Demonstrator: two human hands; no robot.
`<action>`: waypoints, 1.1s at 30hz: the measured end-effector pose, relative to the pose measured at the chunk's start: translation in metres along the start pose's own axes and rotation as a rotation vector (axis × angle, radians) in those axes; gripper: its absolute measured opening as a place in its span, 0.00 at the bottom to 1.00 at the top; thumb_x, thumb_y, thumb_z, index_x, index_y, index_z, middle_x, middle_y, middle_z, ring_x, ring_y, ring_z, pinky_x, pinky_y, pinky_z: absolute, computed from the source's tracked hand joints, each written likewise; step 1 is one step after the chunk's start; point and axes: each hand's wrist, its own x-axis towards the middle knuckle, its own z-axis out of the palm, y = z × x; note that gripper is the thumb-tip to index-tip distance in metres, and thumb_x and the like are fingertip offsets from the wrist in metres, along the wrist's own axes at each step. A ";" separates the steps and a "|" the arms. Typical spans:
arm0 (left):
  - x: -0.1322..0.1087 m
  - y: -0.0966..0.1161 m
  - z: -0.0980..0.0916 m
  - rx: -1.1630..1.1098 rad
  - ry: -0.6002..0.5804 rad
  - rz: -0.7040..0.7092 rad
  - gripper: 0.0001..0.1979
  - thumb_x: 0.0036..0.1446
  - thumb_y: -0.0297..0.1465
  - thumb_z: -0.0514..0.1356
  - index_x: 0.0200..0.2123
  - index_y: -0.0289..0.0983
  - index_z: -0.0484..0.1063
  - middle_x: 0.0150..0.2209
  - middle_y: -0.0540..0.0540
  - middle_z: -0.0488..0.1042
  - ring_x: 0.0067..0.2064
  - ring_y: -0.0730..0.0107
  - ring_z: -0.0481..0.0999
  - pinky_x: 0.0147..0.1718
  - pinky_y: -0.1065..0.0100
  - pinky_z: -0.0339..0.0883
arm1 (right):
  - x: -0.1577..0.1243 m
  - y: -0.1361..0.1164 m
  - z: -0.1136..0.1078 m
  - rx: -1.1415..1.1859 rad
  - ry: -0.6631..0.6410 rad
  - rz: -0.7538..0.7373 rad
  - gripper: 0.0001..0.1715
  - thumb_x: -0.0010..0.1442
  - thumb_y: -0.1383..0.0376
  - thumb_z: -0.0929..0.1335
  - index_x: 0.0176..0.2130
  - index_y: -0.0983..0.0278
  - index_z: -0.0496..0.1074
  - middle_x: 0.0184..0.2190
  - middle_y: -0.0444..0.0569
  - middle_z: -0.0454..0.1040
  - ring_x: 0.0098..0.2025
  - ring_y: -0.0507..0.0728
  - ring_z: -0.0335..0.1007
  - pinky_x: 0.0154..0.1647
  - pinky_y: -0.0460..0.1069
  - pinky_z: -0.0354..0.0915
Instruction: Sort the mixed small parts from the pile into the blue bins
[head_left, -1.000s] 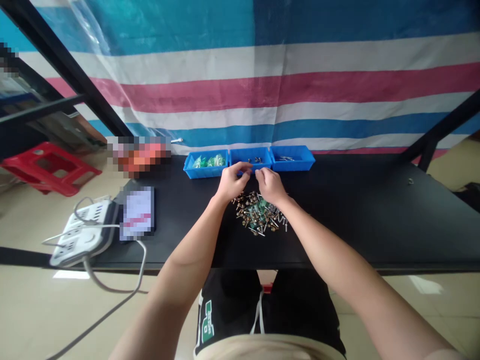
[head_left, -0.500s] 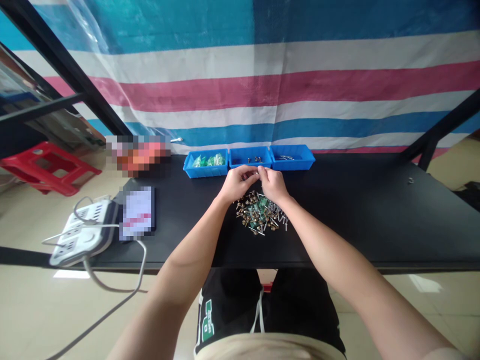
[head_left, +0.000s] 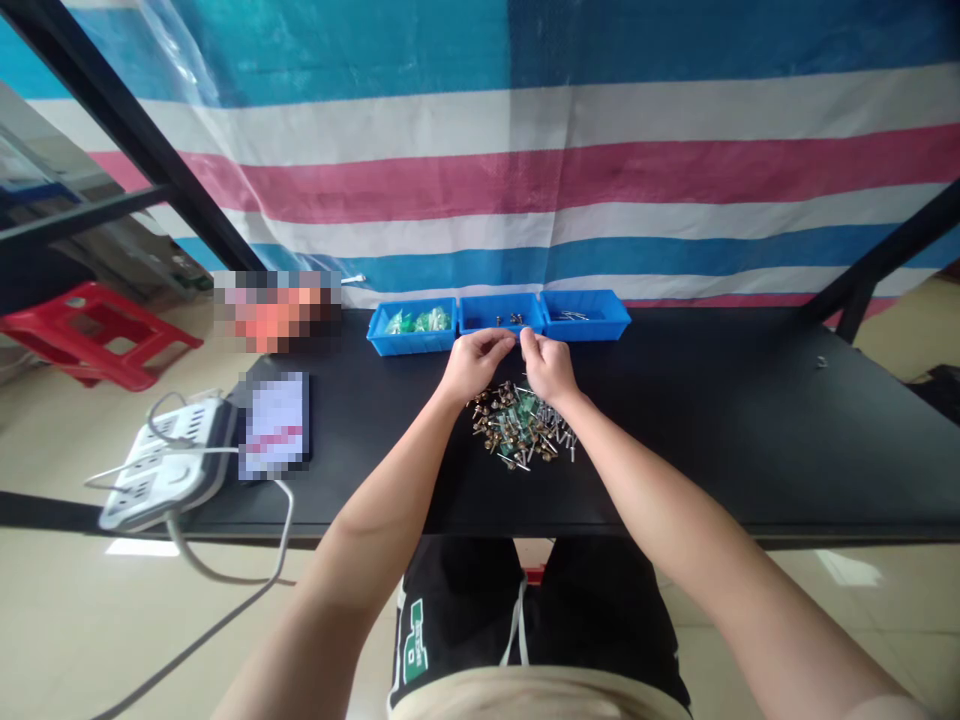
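Note:
My left hand [head_left: 478, 363] is closed, thumb against the fingers, just in front of the middle blue bin [head_left: 480, 326]. Whatever it pinches is hidden or too small to name. Close beside it, my right hand [head_left: 550, 368] is closed too, its thumb on top and the contents of its grip out of sight. Below both hands lies a pile of small hardware [head_left: 517, 430]: brass-coloured pieces with stems, silver screw-like pieces and green plastic bits. The middle bin holds a few small metal pieces [head_left: 515, 319].
A left blue bin [head_left: 411, 345] holds green and white plastic bits; a right blue bin [head_left: 585, 330] holds thin silver pieces. A power strip [head_left: 169, 460] with cables and a blurred tablet-like device [head_left: 274, 425] occupy the black table's left side. A red stool [head_left: 97, 335] stands beyond.
My hands have drawn slightly apart at the fingertips, leaving a small gap between the thumbs. The pile and the bins look the same.

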 end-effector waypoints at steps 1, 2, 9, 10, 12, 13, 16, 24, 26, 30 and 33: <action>0.001 -0.001 0.000 0.000 0.020 -0.021 0.15 0.57 0.39 0.59 0.38 0.34 0.78 0.33 0.45 0.78 0.32 0.69 0.74 0.33 0.68 0.68 | 0.000 0.000 0.000 0.003 -0.005 0.002 0.34 0.66 0.46 0.51 0.19 0.61 0.61 0.17 0.48 0.67 0.22 0.54 0.64 0.28 0.49 0.53; 0.001 -0.002 -0.001 0.006 0.044 -0.042 0.16 0.57 0.40 0.59 0.39 0.34 0.78 0.33 0.45 0.78 0.32 0.69 0.74 0.33 0.68 0.68 | 0.000 0.000 0.000 0.005 -0.010 0.003 0.34 0.66 0.46 0.51 0.19 0.61 0.60 0.17 0.47 0.67 0.22 0.53 0.64 0.28 0.48 0.53; 0.001 0.004 -0.005 0.360 0.164 -0.031 0.17 0.59 0.35 0.56 0.49 0.38 0.74 0.46 0.42 0.76 0.44 0.63 0.74 0.47 0.60 0.65 | -0.002 -0.002 -0.001 0.001 -0.054 -0.002 0.35 0.65 0.44 0.52 0.17 0.61 0.59 0.15 0.45 0.64 0.21 0.52 0.63 0.28 0.48 0.53; 0.000 0.005 -0.005 0.449 0.157 -0.030 0.18 0.59 0.35 0.56 0.51 0.40 0.72 0.48 0.42 0.75 0.48 0.60 0.73 0.50 0.57 0.63 | -0.002 -0.002 -0.001 -0.002 -0.060 -0.008 0.35 0.65 0.44 0.52 0.17 0.61 0.59 0.15 0.45 0.64 0.22 0.52 0.63 0.28 0.48 0.54; -0.002 0.007 -0.005 0.618 0.137 -0.027 0.20 0.60 0.36 0.55 0.55 0.42 0.69 0.52 0.42 0.72 0.55 0.55 0.67 0.54 0.51 0.56 | -0.002 -0.002 -0.001 -0.014 -0.072 -0.019 0.35 0.65 0.44 0.52 0.17 0.61 0.59 0.15 0.46 0.65 0.22 0.53 0.64 0.28 0.48 0.54; -0.003 0.007 -0.005 0.691 0.126 -0.023 0.22 0.60 0.37 0.54 0.57 0.42 0.67 0.54 0.41 0.70 0.57 0.53 0.64 0.55 0.49 0.54 | -0.002 -0.003 -0.001 -0.022 -0.078 -0.023 0.35 0.65 0.44 0.51 0.18 0.61 0.59 0.16 0.46 0.66 0.23 0.53 0.64 0.28 0.47 0.54; -0.005 0.006 -0.006 0.836 0.079 -0.026 0.26 0.60 0.38 0.53 0.61 0.41 0.62 0.59 0.39 0.65 0.61 0.46 0.57 0.56 0.44 0.50 | -0.002 -0.003 -0.001 -0.052 -0.095 -0.030 0.36 0.65 0.44 0.51 0.18 0.61 0.60 0.17 0.46 0.67 0.23 0.53 0.65 0.29 0.48 0.55; -0.006 -0.004 -0.010 0.959 -0.003 -0.077 0.28 0.59 0.39 0.52 0.62 0.40 0.59 0.59 0.36 0.64 0.61 0.41 0.54 0.55 0.39 0.46 | -0.003 -0.002 0.000 -0.077 -0.123 -0.037 0.36 0.66 0.45 0.51 0.18 0.61 0.62 0.17 0.46 0.68 0.24 0.53 0.66 0.29 0.48 0.56; -0.006 -0.005 -0.010 0.968 -0.003 -0.075 0.27 0.59 0.38 0.51 0.61 0.40 0.60 0.59 0.36 0.64 0.61 0.41 0.54 0.56 0.39 0.46 | -0.003 -0.002 0.001 -0.076 -0.129 -0.031 0.36 0.65 0.44 0.51 0.18 0.61 0.62 0.17 0.46 0.68 0.24 0.53 0.66 0.29 0.47 0.56; -0.007 -0.004 -0.010 0.958 -0.002 -0.073 0.26 0.59 0.37 0.52 0.60 0.40 0.62 0.59 0.36 0.65 0.61 0.41 0.54 0.55 0.38 0.46 | -0.004 -0.002 0.001 -0.069 -0.146 -0.026 0.35 0.66 0.45 0.52 0.18 0.61 0.62 0.18 0.46 0.69 0.25 0.53 0.67 0.30 0.47 0.55; -0.007 -0.003 -0.010 0.950 0.001 -0.071 0.25 0.59 0.37 0.52 0.59 0.39 0.63 0.58 0.36 0.65 0.61 0.41 0.55 0.55 0.38 0.46 | -0.003 -0.002 0.001 -0.068 -0.154 -0.029 0.35 0.66 0.46 0.53 0.18 0.61 0.62 0.18 0.46 0.69 0.25 0.53 0.67 0.30 0.47 0.55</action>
